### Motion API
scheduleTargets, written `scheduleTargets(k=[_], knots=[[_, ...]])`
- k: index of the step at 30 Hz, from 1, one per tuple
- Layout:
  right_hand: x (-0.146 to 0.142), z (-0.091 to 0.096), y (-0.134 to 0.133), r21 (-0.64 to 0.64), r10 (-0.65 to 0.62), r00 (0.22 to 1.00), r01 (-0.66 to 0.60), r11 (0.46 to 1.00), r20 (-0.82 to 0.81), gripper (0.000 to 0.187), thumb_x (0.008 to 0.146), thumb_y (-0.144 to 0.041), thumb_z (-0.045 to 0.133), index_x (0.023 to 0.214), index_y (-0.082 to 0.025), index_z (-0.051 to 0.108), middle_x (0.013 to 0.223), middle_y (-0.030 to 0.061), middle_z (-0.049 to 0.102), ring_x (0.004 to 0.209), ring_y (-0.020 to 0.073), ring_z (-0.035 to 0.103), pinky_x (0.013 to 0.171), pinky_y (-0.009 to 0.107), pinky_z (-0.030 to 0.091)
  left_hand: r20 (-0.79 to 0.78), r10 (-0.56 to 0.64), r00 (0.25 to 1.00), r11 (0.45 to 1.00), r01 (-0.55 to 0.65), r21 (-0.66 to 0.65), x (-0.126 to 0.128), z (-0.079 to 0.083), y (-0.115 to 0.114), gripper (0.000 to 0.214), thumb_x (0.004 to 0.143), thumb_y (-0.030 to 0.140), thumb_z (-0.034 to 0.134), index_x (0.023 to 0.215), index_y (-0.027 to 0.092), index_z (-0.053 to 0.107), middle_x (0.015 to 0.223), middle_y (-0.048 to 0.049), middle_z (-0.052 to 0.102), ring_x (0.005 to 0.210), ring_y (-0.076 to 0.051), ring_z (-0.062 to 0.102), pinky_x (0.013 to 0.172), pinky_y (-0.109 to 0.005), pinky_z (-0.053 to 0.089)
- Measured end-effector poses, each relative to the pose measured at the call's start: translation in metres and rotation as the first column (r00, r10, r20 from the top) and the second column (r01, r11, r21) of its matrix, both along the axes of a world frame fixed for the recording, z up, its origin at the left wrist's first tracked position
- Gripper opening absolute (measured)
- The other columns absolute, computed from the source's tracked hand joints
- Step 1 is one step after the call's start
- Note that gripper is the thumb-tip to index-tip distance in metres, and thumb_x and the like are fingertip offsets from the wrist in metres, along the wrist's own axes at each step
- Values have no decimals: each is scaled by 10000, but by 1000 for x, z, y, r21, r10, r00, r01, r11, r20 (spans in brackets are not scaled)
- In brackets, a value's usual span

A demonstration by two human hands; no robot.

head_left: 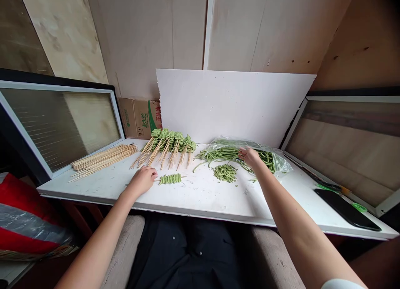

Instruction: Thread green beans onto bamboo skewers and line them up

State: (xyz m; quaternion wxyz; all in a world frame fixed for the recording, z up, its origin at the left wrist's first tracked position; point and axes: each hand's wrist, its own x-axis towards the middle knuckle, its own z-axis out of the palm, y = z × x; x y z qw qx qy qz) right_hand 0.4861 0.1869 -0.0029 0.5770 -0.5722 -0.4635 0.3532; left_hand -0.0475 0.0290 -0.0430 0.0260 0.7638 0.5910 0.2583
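Observation:
My left hand (144,179) rests on the table with its fingers curled over the stick of a skewer of cut green bean pieces (170,179). The pieces sit side by side across the stick, whose bare tip points right. My right hand (249,156) is over the long green beans (218,153), its fingers slightly apart at the beans; I see nothing gripped in them. These long beans lie partly in a clear plastic bag (283,163). Just in front is a small heap of cut bean pieces (225,173).
Finished bean skewers (170,141) are stacked at the back, sticks toward me. Bare bamboo sticks (103,160) lie at the left. A cardboard box (137,118) and a white board (231,101) stand behind. A black phone (346,209) and scissors (328,184) are at the right.

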Motion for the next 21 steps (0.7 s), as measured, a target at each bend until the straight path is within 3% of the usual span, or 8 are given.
scheduleTargets(k=[6,11,14,16,21], knots=[[3,28,32,101,-7,995,-3,995,100,653,897,-169,574,1524,-334,498,1573,138,599,1261,261,692,901,429,637,105,-213,971,977,213,13,71,3,-18,248,996,277,532,928,200,758,982,-115,744,980,-274,650,897,-385,499],[4,19,39,80,-10,951,-16,997,309,523,904,-178,526,1409,-203,660,1461,162,686,1243,259,702,949,380,607,125,-368,921,929,371,3,119,-5,-31,226,1022,241,535,924,207,735,952,-87,725,933,-238,666,850,-338,500],[3,4,38,3,22,872,-26,1000,488,420,886,-167,555,1243,-121,770,1314,208,752,1278,313,676,1024,416,563,151,-435,888,895,444,-30,139,-8,-36,217,1020,215,525,963,202,735,953,-81,720,875,-218,667,810,-319,510],[1,-3,41,-44,38,799,-15,999,601,417,858,-140,602,1232,-94,780,1328,243,733,1362,369,610,1075,466,525,170,-443,880,889,456,-44,148,-10,-39,218,1004,192,523,974,201,739,949,-79,722,829,-208,662,775,-310,514],[-6,2,57,-50,54,592,-23,998,804,642,851,-34,601,1491,-83,615,1525,257,600,1529,403,425,1226,529,371,203,-425,882,895,443,-49,157,-14,-39,228,990,187,519,976,200,747,935,-74,722,781,-195,647,746,-304,510]])
